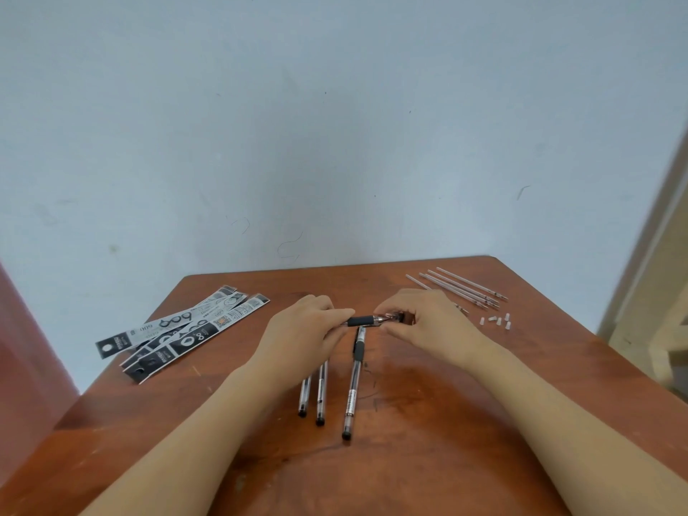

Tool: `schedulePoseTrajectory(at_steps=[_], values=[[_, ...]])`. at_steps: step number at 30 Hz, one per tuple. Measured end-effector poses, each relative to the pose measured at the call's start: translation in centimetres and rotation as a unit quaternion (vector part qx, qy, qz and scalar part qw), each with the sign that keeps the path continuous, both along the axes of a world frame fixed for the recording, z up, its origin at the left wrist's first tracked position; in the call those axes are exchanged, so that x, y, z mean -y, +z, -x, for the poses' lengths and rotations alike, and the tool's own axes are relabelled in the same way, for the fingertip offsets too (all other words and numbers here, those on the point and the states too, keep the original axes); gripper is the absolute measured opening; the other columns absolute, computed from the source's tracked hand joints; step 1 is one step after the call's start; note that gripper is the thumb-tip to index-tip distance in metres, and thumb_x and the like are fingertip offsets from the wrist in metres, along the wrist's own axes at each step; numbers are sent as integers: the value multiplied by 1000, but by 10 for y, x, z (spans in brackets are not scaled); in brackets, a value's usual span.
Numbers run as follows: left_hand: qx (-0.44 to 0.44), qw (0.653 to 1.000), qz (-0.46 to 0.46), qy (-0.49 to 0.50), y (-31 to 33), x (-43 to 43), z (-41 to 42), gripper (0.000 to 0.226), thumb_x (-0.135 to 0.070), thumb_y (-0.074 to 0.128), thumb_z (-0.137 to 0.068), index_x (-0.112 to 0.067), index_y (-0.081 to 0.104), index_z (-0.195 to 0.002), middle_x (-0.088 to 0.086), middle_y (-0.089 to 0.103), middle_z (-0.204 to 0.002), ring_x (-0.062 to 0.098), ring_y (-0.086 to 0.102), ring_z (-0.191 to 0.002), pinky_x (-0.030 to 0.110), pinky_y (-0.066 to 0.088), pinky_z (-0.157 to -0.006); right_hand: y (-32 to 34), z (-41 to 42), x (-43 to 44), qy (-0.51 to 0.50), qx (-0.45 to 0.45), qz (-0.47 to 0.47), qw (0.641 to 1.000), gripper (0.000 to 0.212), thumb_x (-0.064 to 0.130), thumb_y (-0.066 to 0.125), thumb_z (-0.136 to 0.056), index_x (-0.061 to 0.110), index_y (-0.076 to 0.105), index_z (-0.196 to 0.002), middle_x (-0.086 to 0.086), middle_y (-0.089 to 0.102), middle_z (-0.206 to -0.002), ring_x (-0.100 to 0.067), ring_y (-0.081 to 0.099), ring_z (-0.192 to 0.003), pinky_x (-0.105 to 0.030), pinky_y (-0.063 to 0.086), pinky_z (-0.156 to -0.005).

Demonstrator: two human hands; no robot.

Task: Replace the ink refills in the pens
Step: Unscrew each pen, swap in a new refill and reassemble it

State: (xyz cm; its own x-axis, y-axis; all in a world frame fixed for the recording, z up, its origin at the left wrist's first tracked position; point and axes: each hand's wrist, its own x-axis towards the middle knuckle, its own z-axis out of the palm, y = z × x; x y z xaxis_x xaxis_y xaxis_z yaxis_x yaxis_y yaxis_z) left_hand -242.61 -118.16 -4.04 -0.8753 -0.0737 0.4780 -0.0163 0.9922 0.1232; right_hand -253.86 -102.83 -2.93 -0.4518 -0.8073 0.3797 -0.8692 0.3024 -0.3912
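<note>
Nearest on the brown wooden counter (pixel 428 459), at 6 o'clock from the hands, three pens lie side by side with their black end plugs toward the person. The left pen (pixel 303 398) and the middle pen (pixel 321 396) have their far halves hidden under the left wrist. The longest pen (pixel 352 385), which has a small printed label on its clear barrel too fine to read, runs up until its black grip and clip sit just below the held pen. Above them, the left hand (pixel 301 329) curls its fingers (pixel 340 314) round one end of the pen being worked on (pixel 366 320), which is held crosswise over the middle of the counter. The right hand (pixel 420 322) pinches the other end with bent fingers (pixel 391 303). Only the black grip and a bit of clear tip section show between the two hands. At 9 o'clock lies a fanned, overlapping heap of flat black-and-white refill packets (pixel 178 329). "600" can be read on the top one and a large "8" on a lower one, which also has a QR code; the rest of the print is too small to read. At 3 o'clock, a few tiny white caps (pixel 497 321) are scattered just beside the right hand. At 2 o'clock, near the far right corner, loose thin refills (pixel 465 288) lie roughly parallel; the nearest is partly covered by the right hand. Behind the counter is a pale blue-grey wall (pixel 335 124) with scuff marks.
</note>
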Motion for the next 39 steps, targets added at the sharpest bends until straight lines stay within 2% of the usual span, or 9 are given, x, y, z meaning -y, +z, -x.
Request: schedulePoseTrajectory(at_steps=[5, 11, 20, 24, 27, 30, 33, 37, 39], values=[[0, 1000, 14, -28, 0, 0, -3, 28, -22, 44, -93, -21, 57, -118, 1, 60, -99, 17, 51, -92, 26, 40, -68, 2, -5, -3, 25, 10, -2, 1000, 19, 15, 62, -86, 14, 70, -103, 6, 58, -84, 9, 41, -65, -3, 33, -62], [-29, 996, 63, -51, 2, 1, -6, 16, -20, 57, -70, -20, 69, -81, -9, 60, -62, 11, 54, -52, 18, 39, -37, 2, -7, -4, 39, -1, 12, 999, 18, 12, 63, -84, 11, 72, -100, -5, 69, -92, -3, 48, -69, -5, 32, -61], [-35, 993, 78, -82, 3, 0, -7, 4, -11, 67, -72, -12, 66, -76, -4, 56, -57, 15, 51, -47, 22, 44, -34, 0, -6, -4, 52, -39, 49, 997, 17, 11, 67, -81, 8, 73, -97, -7, 70, -87, -13, 56, -74, -21, 42, -67], [-50, 993, 79, -72, 3, -1, -7, 26, -24, 43, -80, -13, 65, -75, -5, 54, -57, 13, 51, -47, 24, 45, -34, 2, -6, -4, 56, -60, 49, 995, 15, 9, 67, -80, 8, 73, -95, -5, 69, -85, -12, 55, -72, -11, 38, -64], [-60, 993, 76, -64, 3, -3, -6, 11, -16, 57, -75, -11, 66, -76, -3, 55, -56, 14, 51, -46, 26, 45, -34, 3, -10, -3, 39, -103, 37, 993, 23, 11, 59, -87, 14, 67, -108, -3, 68, -97, -14, 55, -79, -21, 42, -69], [-38, 997, 52, -46, 5, -11, -4, 4, -10, 64, -81, -9, 66, -84, 0, 55, -62, 16, 50, -55, 29, 46, -47, 0, -12, 2, 9, -169, -24, 985, 33, 14, 46, -94, 28, 56, -121, 1, 64, -105, -25, 56, -90, -29, 35, -67], [-21, 998, -63, -11, 13, -11, -4, 27, -30, 46, -91, -13, 66, -98, 1, 65, -79, 15, 51, -78, 29, 43, -71, 1, 4, -3, -52, -171, -53, 982, 33, 11, 43, -93, 30, 56, -118, 3, 60, -111, -25, 53, -99, -29, 37, -67], [-30, 993, -86, 78, 13, 16, -6, 31, -37, 43, -91, -20, 68, -98, -6, 66, -89, 15, 50, -91, 31, 40, -79, 2, 34, -22, -57, -9, -34, 998, 32, -6, 47, -84, 15, 67, -97, -5, 66, -105, -27, 57, -102, -35, 44, -85], [4, 990, -86, 114, 8, 32, -6, 31, -35, 41, -92, -24, 64, -75, -7, 59, -74, 19, 51, -87, 34, 42, -76, 2, 34, -24, -25, 32, -67, 997, 37, -12, 44, -81, 12, 69, -94, -5, 66, -109, -24, 57, -107, -31, 42, -95]])
